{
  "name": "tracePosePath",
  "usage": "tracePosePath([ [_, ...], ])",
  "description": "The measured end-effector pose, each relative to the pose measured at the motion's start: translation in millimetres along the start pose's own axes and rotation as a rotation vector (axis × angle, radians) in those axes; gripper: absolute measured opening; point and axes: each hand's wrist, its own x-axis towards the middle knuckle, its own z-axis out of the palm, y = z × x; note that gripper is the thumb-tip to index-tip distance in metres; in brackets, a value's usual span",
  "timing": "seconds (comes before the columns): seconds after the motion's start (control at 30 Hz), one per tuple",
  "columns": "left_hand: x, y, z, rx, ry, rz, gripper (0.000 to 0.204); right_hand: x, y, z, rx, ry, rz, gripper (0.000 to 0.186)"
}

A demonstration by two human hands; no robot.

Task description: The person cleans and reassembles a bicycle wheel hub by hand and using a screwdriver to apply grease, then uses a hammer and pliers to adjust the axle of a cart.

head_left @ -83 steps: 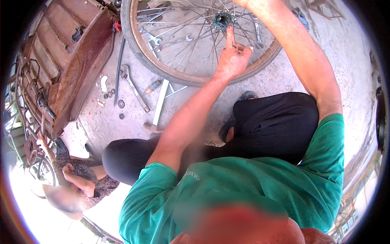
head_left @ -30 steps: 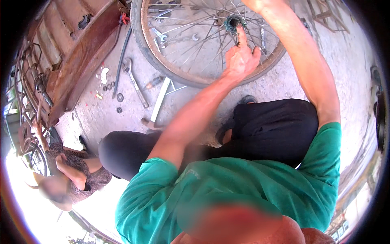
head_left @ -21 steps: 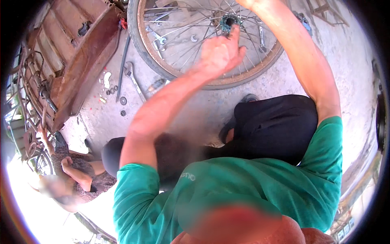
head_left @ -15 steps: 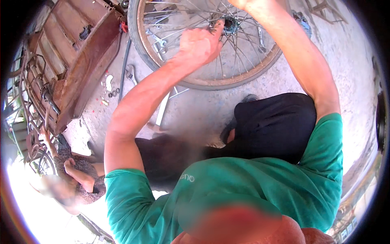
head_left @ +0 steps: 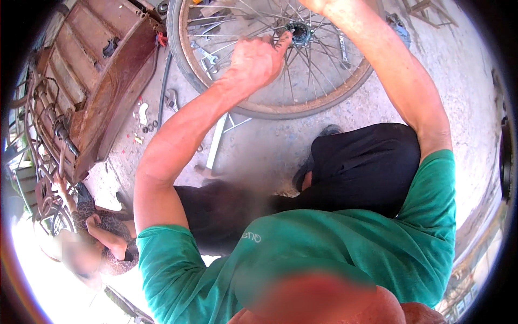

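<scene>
A spoked wheel (head_left: pixel 302 112) with a dark tyre and rusty rim faces me at the top of the head view. My left hand (head_left: pixel 258 60) is over its spokes, fingers curled in. One digit, blackened with grease, reaches to the left edge of the dark, greasy hub (head_left: pixel 299 33). Whatever the curled fingers pinch, if anything, is hidden beneath them. My right hand (head_left: pixel 319 4) is at the top edge, above and right of the hub; its fingers lie out of the picture.
Wrenches (head_left: pixel 208 56) show through the spokes. An adjustable wrench (head_left: pixel 171 100), a hammer (head_left: pixel 216 144) and small loose parts (head_left: pixel 149 127) lie on the concrete floor. A rusty metal cart body (head_left: pixel 102 92) stands at left. Another person (head_left: pixel 110 235) is at lower left.
My left hand has shifted slightly left and down, its greasy fingertip a little lower beside the hub. Wheel and surroundings appear slightly further left. The right arm has barely moved.
</scene>
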Motion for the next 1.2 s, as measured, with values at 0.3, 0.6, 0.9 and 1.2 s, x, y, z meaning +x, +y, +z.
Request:
tracePosePath([
  [0.3, 10, 18, -32, -0.361, -0.317, -0.278, 0.058, -1, -1, -5, -0.017, 0.013, 0.000, 0.019],
  [0.6, 17, 35, -17, -1.643, -0.255, -0.531, 0.066, 0, -6, -6, 0.020, 0.016, 0.009, 0.020],
  [0.9, 38, 113, 14, -2.166, 0.268, -0.772, 0.099, 5, -10, 0, 0.028, 0.025, -0.016, 0.022],
  [1.2, 70, 138, 29, -1.840, 0.433, -0.817, 0.105, 1, -11, -2, -0.005, 0.046, -0.009, 0.023],
])
